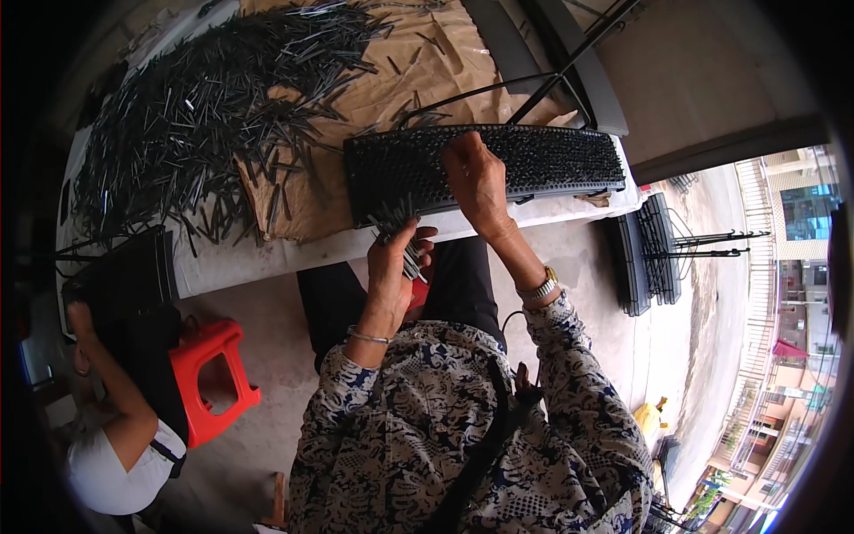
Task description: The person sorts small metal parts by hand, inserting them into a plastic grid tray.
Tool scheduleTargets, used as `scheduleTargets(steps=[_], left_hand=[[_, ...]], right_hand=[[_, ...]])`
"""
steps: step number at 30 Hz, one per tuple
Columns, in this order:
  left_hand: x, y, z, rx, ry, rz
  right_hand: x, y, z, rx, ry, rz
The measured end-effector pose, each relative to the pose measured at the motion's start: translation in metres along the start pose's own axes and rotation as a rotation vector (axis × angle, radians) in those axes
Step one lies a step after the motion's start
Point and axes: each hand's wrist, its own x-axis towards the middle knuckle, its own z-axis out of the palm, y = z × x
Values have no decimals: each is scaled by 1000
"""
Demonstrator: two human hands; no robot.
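A long black perforated panel (382, 173) lies along the near edge of the table, its many holes filled with short upright pieces over most of its length. My left hand (388, 274), just in front of the panel's left part, is closed round a bunch of thin dark strips (412, 260) that stick out at both ends. Over the middle of the panel, my right hand (478, 185) has its fingers pinched together. Whatever sits between those fingertips is too small to make out.
A big heap of loose dark strips (205, 116) covers the brown paper (436, 53) on the table. Thin black rods (534, 98) rise behind the panel. At the left, a co-worker's arm (116, 378) reaches another black panel (133, 276) beside a red stool (213, 383). More panels (649, 254) stand right.
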Motion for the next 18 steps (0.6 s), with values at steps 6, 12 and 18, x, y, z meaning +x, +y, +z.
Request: scheduleTargets(steps=[6, 12, 18], left_hand=[[4, -3, -6, -59, -81, 39], [5, -1, -5, -51, -101, 33], [5, -1, -5, -44, -89, 41]], right_hand=[[10, 7, 25, 18, 73, -103], [12, 12, 34, -68, 11, -100], [12, 10, 39, -385, -85, -184]])
